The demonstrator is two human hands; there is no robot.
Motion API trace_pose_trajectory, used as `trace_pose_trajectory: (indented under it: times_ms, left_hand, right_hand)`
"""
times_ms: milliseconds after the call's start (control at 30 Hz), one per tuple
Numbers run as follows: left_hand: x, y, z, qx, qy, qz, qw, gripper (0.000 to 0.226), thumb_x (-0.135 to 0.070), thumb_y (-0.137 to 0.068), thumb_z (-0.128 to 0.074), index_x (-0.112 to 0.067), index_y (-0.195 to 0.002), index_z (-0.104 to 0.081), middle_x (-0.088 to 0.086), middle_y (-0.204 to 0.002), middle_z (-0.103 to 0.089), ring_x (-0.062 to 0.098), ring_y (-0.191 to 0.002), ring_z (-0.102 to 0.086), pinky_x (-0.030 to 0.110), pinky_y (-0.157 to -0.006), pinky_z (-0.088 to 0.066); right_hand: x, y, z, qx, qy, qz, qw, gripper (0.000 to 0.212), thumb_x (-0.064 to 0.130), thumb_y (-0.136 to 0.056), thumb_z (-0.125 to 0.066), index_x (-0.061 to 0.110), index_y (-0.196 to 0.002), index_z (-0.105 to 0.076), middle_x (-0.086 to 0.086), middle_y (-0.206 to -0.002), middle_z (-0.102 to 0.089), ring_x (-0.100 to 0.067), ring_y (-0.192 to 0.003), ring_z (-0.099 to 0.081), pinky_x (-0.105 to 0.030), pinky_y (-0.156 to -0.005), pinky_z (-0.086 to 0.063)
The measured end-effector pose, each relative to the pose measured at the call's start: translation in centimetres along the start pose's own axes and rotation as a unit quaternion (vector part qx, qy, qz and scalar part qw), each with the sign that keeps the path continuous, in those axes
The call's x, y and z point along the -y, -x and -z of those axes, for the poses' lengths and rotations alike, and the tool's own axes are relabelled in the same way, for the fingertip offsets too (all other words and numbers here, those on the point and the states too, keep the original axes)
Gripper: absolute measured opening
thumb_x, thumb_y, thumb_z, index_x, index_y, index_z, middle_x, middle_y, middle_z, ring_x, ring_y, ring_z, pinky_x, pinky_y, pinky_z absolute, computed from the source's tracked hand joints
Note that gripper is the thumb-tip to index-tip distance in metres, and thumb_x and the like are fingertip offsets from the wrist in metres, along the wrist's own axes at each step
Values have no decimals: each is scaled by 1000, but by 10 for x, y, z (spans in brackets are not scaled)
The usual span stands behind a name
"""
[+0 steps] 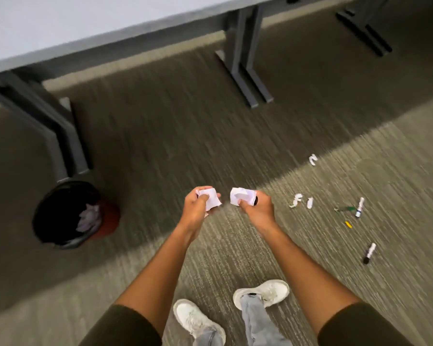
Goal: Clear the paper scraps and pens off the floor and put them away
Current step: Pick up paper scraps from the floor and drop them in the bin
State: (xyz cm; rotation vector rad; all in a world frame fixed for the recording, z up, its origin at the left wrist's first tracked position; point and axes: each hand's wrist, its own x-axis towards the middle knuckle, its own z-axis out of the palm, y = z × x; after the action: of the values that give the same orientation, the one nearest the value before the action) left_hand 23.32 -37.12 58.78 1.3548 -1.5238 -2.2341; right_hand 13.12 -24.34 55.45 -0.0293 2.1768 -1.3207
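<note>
From the head camera I look down on both of my hands held out at mid-frame over grey-green carpet (pixel 160 151). My left hand (pixel 198 208) is curled tight around a crumpled white paper scrap (pixel 211 202), its creased edges sticking out past the fingers. My right hand (pixel 256 208) grips a second crumpled white scrap (pixel 241 197), and something dark shows against the palm beside it; I cannot tell what it is. The two hands sit near each other, not touching.

At the lower left of the frame stands a round black trash bin (pixel 60 216), with pale crumpled paper already lying inside. It sits at the foot of a dark metal leg under the pale surface (pixel 73 23) that fills the upper left.

To the right of my hands, more litter lies on the carpet: small white torn scraps (pixel 296 199) close by, another white bit (pixel 313 159) higher up, a white marker (pixel 359 207) beside a green pen (pixel 346 209), a short yellow piece (pixel 348 224), and a white and black marker (pixel 369 253) lower down, apart from the rest.

White shoes (pixel 263 292) and pale jeans show at the bottom centre. The whole frame is slightly blurred.
</note>
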Motion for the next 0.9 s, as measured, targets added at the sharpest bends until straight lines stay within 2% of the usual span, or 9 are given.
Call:
trace_pose_trajectory:
  times_ms: [67,100,200,300,333,500,633,800,900]
  left_hand:
    - [-5,10,43,-34,31,-6,999,27,-4,-92,-40,-10,-109,-60,14,-103,-71,18,-82,-65,20,-54,-46]
    - [-7,15,64,-53,49,-9,997,27,-2,-92,-40,-7,-110,-60,15,-102,-71,19,-82,-64,20,-54,-45]
    - [-9,25,119,-114,109,-10,987,29,1,-91,-39,-2,-112,-58,20,-103,-68,23,-86,-62,23,-59,-47]
    - [-9,33,174,-162,173,-10,971,27,3,-91,-37,-4,-107,-57,22,-103,-65,28,-94,-63,33,-75,-51]
    - [-9,35,187,-174,185,-11,967,26,3,-91,-36,-4,-106,-57,22,-103,-64,29,-95,-63,34,-76,-50]
    - [-17,41,255,-237,233,-23,943,24,4,-91,-35,-2,-105,-54,17,-92,-63,21,-78,-61,24,-55,-44]
    - [-22,31,302,-251,229,-29,940,21,7,-87,-38,-3,-96,-54,7,-69,-54,15,-59,-45,22,-50,-33]
    - [-34,-4,355,-309,236,-4,921,29,1,-93,-42,1,-117,-58,12,-94,-61,20,-80,-54,29,-60,-38]
    - [-42,-26,385,-320,226,12,920,31,0,-93,-44,0,-120,-58,13,-99,-62,18,-81,-56,28,-63,-41]
  right_hand:
    - [13,18,-49,37,-26,-6,999,20,4,-79,-70,22,-82,-63,2,-83,-69,-20,-81,-66,-38,-75,-56]
    - [19,27,-72,52,-31,-4,998,20,3,-79,-70,22,-82,-64,-1,-86,-71,-21,-82,-67,-40,-77,-57]
    - [34,50,-129,91,-48,0,995,19,-2,-80,-70,12,-91,-64,-12,-93,-70,-18,-76,-66,-33,-68,-59]
    - [50,72,-184,137,-40,2,990,19,-5,-81,-68,7,-96,-63,-12,-94,-69,-19,-79,-66,-31,-67,-58]
    - [54,78,-198,148,-35,4,988,20,-5,-81,-68,6,-97,-63,-12,-94,-69,-19,-80,-66,-31,-68,-58]
    - [79,100,-275,217,0,12,976,21,-2,-82,-69,16,-92,-63,-8,-96,-70,-19,-84,-69,-33,-72,-60]
    - [98,102,-337,260,38,28,964,22,2,-82,-69,14,-101,-65,-8,-101,-72,-21,-91,-70,-38,-77,-61]
    - [119,88,-408,296,75,39,952,23,6,-82,-69,13,-105,-68,-8,-99,-73,-25,-93,-70,-49,-82,-58]
    - [133,78,-444,313,114,56,941,21,10,-84,-68,14,-105,-68,-6,-99,-72,-24,-94,-68,-51,-85,-57]
